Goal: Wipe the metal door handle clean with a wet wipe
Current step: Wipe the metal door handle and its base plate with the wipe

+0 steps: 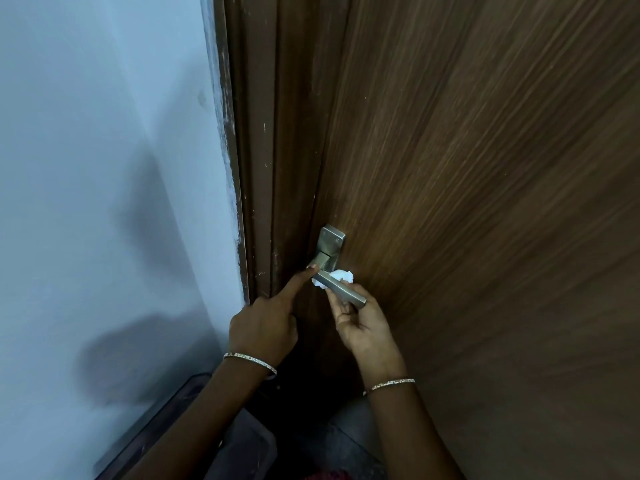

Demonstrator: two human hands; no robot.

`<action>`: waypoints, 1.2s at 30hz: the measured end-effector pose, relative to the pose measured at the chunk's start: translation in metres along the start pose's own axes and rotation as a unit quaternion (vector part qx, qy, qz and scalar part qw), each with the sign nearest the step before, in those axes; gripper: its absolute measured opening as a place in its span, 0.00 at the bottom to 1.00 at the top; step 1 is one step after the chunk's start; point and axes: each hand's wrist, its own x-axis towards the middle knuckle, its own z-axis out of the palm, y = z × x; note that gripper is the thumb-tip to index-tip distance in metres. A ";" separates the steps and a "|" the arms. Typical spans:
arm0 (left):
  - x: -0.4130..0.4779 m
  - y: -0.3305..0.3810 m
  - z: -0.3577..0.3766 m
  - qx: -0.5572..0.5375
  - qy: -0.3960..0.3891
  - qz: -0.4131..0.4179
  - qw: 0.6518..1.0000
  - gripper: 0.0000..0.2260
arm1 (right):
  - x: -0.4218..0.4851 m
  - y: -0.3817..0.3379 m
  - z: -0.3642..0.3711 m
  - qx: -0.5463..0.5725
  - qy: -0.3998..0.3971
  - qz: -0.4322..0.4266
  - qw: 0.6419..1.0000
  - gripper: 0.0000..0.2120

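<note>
A brushed metal lever handle (341, 289) juts from its plate (331, 244) on the brown wooden door (467, 185). A crumpled white wet wipe (341, 276) is bunched around the lever near its root. My right hand (363, 323) reaches up from below, its fingers around the lever's outer part and holding the wipe against it. My left hand (265, 323) points with a straight index finger whose tip touches the handle's neck at the left; its other fingers are curled.
The dark door frame (256, 168) runs beside the door, with a pale blue wall (104, 150) to its left. A dark plastic container (194, 441) stands low by the wall. Both wrists wear thin bangles.
</note>
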 end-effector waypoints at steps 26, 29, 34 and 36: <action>-0.002 0.006 0.002 0.013 0.045 0.013 0.999 0.34 | 0.050 0.049 0.012 0.080 -0.049 0.123 0.988 0.10; -0.002 0.007 0.001 0.009 0.040 0.005 0.999 0.34 | 0.047 0.041 0.000 0.123 -0.052 0.120 0.984 0.07; -0.004 0.008 0.000 0.009 0.018 -0.003 1.000 0.39 | 0.031 0.025 -0.016 0.100 -0.057 0.092 0.989 0.06; -0.004 0.007 0.000 0.005 0.009 -0.003 1.000 0.39 | 0.023 0.017 -0.020 0.057 -0.060 0.079 0.993 0.07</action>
